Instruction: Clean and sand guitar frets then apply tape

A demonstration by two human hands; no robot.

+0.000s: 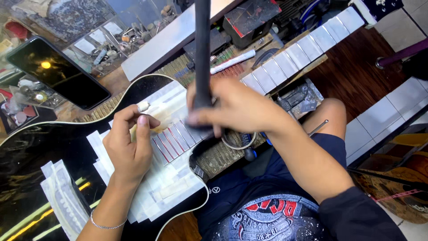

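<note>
A black electric guitar (31, 151) lies across my lap and the bench, its body and fretboard (285, 60) covered in strips of pale masking tape. My left hand (129, 143) rests on the taped body beside the last frets and pinches a small white piece (143, 106) between its fingertips. My right hand (236, 109) is closed around a long dark file-like tool (203, 53) that stands steeply up from the upper frets (176, 138).
A dark phone (58, 73) lies on the bench at the upper left. A white marker (232, 61), a clear box of small parts (111, 40) and a black and red box (252, 18) sit behind the neck. Another guitar body (397, 178) lies at right.
</note>
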